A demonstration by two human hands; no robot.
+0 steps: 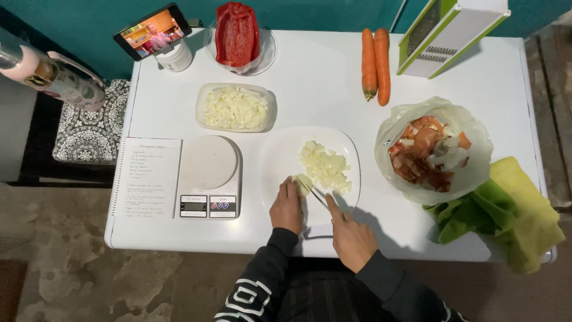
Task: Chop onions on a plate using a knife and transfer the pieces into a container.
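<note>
Left hand [287, 207] pins onion piece [302, 183] on white board [280, 149]; right hand [351, 237] grips knife [317, 195]. Keep fingertips curled back, cuts even, away from chopped pile [325, 166].

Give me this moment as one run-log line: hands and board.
left hand: steadies onion piece | right hand: grips knife, blade at piece | cutting board: chopped onion pile

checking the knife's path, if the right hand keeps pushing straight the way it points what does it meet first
The right hand points up and left along the knife. First in that line is the onion piece held by the left hand, probably with its fingertips right beside it; depth is hard to judge.
</note>
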